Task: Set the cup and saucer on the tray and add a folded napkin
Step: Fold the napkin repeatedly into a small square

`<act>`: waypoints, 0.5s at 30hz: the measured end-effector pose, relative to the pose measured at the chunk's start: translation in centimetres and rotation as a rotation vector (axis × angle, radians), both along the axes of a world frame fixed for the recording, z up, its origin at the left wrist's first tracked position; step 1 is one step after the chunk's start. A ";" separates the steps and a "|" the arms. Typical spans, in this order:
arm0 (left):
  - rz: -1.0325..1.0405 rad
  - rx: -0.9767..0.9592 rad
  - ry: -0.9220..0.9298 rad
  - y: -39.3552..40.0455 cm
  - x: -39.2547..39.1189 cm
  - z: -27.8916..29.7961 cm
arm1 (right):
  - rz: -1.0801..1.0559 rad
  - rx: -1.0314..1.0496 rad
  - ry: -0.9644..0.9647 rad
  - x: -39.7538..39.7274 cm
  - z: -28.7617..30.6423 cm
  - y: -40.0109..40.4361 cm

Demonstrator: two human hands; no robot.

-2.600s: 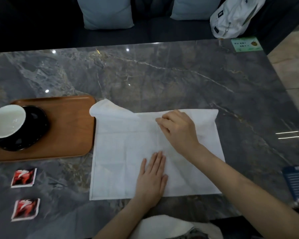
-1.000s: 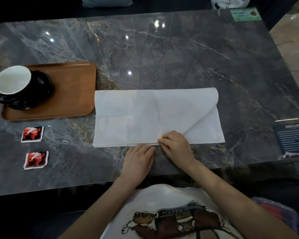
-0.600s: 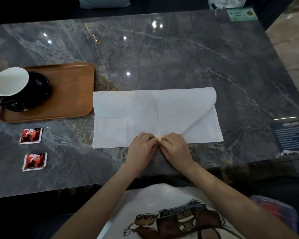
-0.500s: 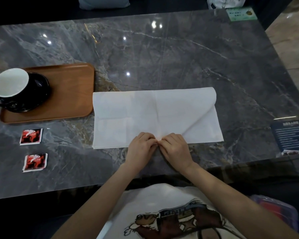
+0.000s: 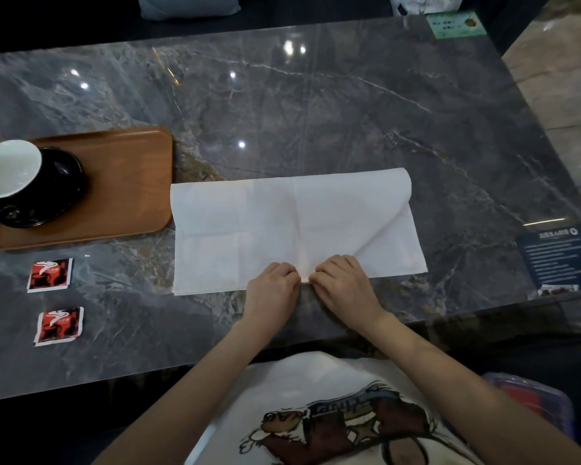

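Observation:
A white napkin (image 5: 292,226) lies folded in half as a wide strip on the grey marble table (image 5: 316,105). My left hand (image 5: 271,290) and my right hand (image 5: 344,285) sit side by side at the middle of its near edge, fingers curled and pinching that edge. A black cup with a white inside (image 5: 9,172) stands on a black saucer (image 5: 62,193) at the left end of the wooden tray (image 5: 125,182), which lies just left of the napkin.
Two red sachets (image 5: 49,275) (image 5: 59,325) lie near the front left of the table. A dark card (image 5: 560,256) sits at the right edge and a green card (image 5: 457,25) at the far right corner.
The napkin was folded in half toward me. Both hands came to the middle of its near edge, and the left hand's fingers curled onto it beside the right.

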State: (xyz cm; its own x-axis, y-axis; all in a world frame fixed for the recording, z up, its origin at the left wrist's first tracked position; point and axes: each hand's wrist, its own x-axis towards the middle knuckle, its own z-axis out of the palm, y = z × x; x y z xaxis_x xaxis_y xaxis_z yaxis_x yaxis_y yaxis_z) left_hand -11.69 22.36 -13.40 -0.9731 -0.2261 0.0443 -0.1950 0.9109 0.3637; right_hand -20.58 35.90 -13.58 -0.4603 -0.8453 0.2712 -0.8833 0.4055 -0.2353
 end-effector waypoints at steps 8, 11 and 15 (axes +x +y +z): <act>-0.113 -0.158 -0.104 0.2 -2.5 -0.2 | -0.032 -0.008 -0.009 0.1 0.0 0.2; -0.103 -0.153 -0.228 -0.6 -2.3 -1.3 | 0.005 -0.032 0.029 -0.3 -0.1 0.2; -0.108 -0.157 -0.277 -0.8 -2.2 -1.5 | 0.093 0.003 0.118 -0.9 0.0 0.1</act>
State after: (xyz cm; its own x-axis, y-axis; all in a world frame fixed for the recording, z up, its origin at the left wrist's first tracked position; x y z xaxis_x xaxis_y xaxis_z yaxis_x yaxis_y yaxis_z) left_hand -13.89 21.59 -14.87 -0.9710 -0.1321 -0.1992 -0.1659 0.9724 0.1641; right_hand -21.45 35.97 -13.53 -0.3453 -0.8836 0.3162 -0.9384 0.3216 -0.1262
